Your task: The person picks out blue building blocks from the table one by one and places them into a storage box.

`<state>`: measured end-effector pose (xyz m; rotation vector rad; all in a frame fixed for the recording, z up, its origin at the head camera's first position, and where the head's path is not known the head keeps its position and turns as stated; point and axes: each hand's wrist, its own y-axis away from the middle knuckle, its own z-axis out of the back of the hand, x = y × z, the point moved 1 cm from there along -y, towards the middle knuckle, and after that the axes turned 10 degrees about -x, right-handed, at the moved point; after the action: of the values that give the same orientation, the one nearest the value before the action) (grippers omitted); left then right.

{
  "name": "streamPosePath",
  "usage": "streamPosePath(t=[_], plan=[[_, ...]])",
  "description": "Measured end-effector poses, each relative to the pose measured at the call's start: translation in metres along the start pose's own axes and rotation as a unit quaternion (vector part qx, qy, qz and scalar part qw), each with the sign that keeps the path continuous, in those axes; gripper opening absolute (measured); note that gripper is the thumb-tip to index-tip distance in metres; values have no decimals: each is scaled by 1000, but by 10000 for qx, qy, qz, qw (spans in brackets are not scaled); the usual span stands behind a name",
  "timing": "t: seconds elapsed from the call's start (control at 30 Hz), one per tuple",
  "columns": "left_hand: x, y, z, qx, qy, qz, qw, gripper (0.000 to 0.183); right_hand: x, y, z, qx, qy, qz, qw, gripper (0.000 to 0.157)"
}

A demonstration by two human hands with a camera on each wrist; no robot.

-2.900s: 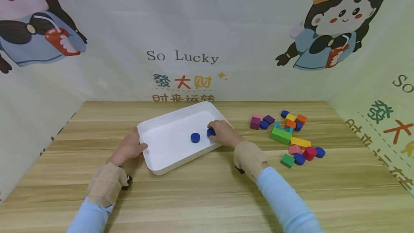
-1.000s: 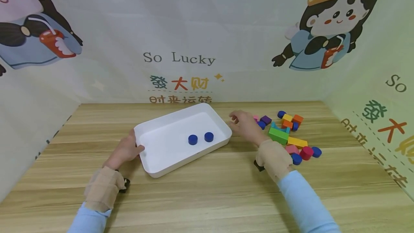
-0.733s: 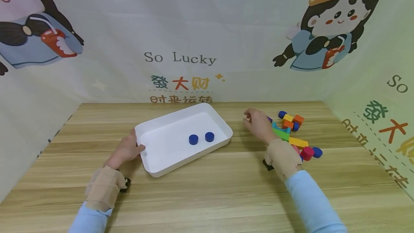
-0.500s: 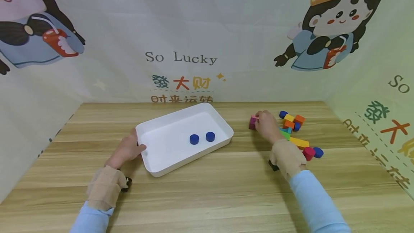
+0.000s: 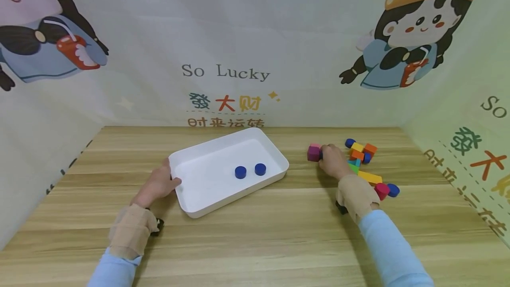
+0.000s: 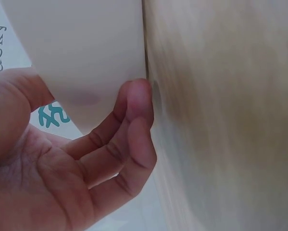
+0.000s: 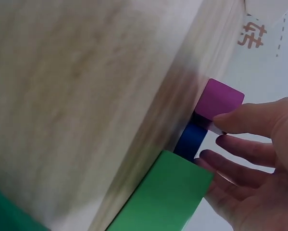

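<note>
In the head view my left hand (image 5: 156, 184) grips the left end of a white tray (image 5: 205, 185), thumb over the rim. The left wrist view shows its curled fingers (image 6: 139, 103) against the tray's outer wall. Two blue cylinders (image 5: 240, 172) lie inside the tray, toward its right. My right hand (image 5: 335, 161) is at the blocks on the right, beside a purple block (image 5: 314, 153). In the right wrist view its thumb touches the purple block's corner; the fingers are near a blue cylinder (image 7: 191, 141). Whether they pinch either piece is unclear.
A green block (image 7: 163, 195) lies close to the right hand. Yellow (image 5: 369, 177), orange (image 5: 370, 149) and red (image 5: 382, 191) pieces lie loosely around, with more blue cylinders (image 5: 392, 190) among them. A printed cloth (image 5: 311, 101) walls the table's back and sides.
The right hand let go of a blue cylinder in the tray, left it, and moved right to the purple block. That block now looks slightly turned. The left hand keeps its grip on the tray.
</note>
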<state>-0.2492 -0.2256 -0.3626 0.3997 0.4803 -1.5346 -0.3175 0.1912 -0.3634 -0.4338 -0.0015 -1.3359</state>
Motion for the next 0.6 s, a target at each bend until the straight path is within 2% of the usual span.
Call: streamPosePath(t=[0.3,0.6], plan=[[0,-1,1,32,-39,72,10000,65,4,0,-1,52,228,-4,9997,23],[1,0,0,-28,-16,-11,10000,63,-1,0,-2,154,21,24,9999,26]])
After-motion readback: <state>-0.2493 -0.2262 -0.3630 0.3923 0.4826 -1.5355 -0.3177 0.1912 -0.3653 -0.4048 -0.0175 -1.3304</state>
